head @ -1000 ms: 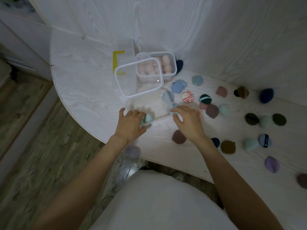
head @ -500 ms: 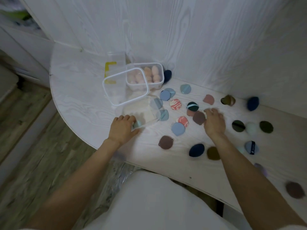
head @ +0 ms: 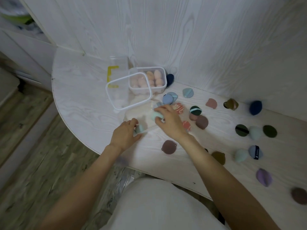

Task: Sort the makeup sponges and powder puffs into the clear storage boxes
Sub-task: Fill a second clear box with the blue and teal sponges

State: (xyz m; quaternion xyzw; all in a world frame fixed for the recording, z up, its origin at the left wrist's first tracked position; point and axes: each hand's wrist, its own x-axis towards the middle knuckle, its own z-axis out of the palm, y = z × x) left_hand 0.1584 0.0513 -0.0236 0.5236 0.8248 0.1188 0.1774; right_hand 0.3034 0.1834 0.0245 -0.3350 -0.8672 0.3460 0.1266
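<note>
The right hand (head: 171, 123) is pinching a mint-green makeup sponge (head: 156, 115) over the open clear box (head: 132, 115), apparently to drop it in. The left hand (head: 124, 135) is curling against that box's near corner, seemingly steadying it beside a second mint sponge (head: 140, 128). Beyond, a lidded box (head: 147, 80) is holding pink sponges, while powder puffs (head: 169, 98) are lying scattered across the white table (head: 79, 100).

White wood-grain wall panels (head: 191, 30) fill upper frame; grey-brown plank floor (head: 33, 163) lower left; white cabinet (head: 21, 47) far left; dim light.
</note>
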